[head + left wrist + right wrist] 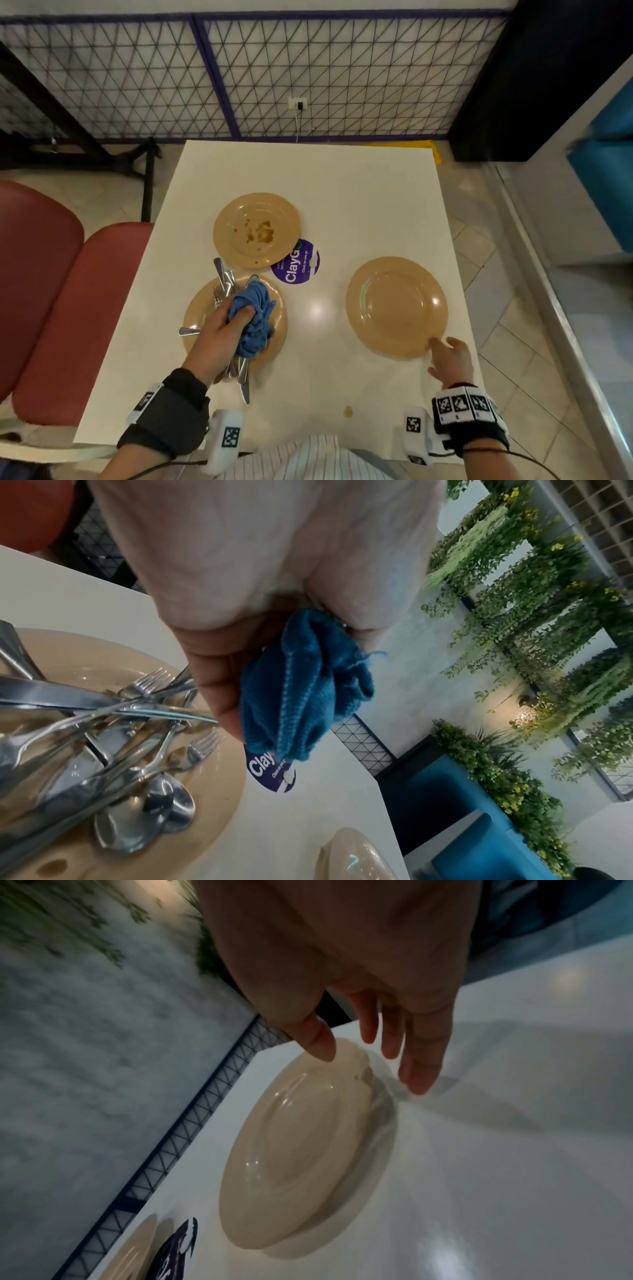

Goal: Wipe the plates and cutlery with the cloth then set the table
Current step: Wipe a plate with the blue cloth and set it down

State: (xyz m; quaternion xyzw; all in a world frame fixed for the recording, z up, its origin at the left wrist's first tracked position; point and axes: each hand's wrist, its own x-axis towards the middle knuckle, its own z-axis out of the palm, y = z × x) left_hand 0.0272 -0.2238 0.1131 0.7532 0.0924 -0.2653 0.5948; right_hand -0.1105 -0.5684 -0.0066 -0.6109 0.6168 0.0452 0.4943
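1. The cloth [254,318], blue and bunched, sits in the lower left of the head view, gripped by the left hand [219,329] with fingers curled round it, above the near left plate [197,308].
2. The cloth's long axis runs from the upper part of the frame down toward the lower edge, its loose end hanging over that plate.
3. The cutlery [103,723], forks, knives and spoons, lies heaped on that plate, the handles pointing several ways.
4. The right hand [448,359] hovers at the near edge of the clean plate [397,305] in the lower right, fingers spread and relaxed, holding nothing.
5. A stained plate [257,229] lies in the middle of the frame, overlapping a round purple sticker [303,265].
6. All rest on a white table [342,178]; red seats [51,274] stand at the left, a wire mesh fence [308,68] crosses the top, and tiled floor shows at the right.
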